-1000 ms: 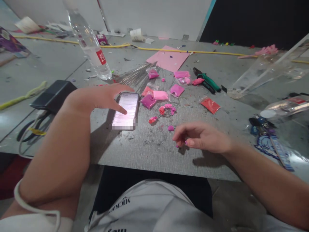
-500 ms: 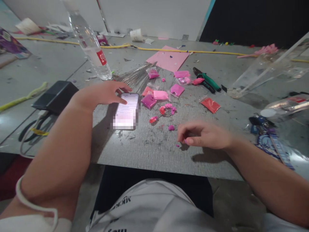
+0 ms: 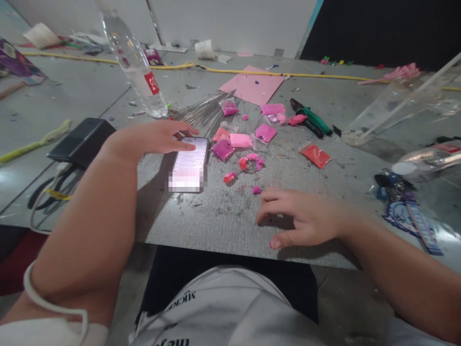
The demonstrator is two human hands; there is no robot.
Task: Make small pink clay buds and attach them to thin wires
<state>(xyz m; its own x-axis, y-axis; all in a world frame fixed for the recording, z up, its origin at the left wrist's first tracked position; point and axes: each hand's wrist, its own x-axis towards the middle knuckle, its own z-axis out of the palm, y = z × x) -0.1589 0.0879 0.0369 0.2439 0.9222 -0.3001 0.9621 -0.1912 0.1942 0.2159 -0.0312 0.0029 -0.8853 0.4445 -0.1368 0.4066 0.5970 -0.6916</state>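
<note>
My left hand [image 3: 158, 138] is open over the top of a lit phone [image 3: 189, 161] lying on the table, its thumb stretched over the screen. Part of the screen is pixelated. My right hand [image 3: 298, 216] hovers low above the table's near side, fingers and thumb apart. A tiny purple bit clings to its thumb tip. Close to its fingers sits a small purple clay lump [image 3: 256, 190]. Further up lie a ring of pink and red clay petals [image 3: 251, 162], a smaller petal cluster [image 3: 229, 177] and several clay packets, among them a light pink packet [image 3: 241, 141].
Thin wires [image 3: 207, 113] fan out beside a water bottle [image 3: 137, 72]. Green-handled pliers [image 3: 313, 120], a red packet [image 3: 316, 155] and keys [image 3: 392, 185] lie right. A black adapter [image 3: 82, 142] stands left; a yellow cord [image 3: 252, 74] crosses behind pink paper [image 3: 254, 86].
My right hand has opened from a pinch, its thumb moving down and away from the fingers. My left thumb has slid right and slightly up over the phone screen.
</note>
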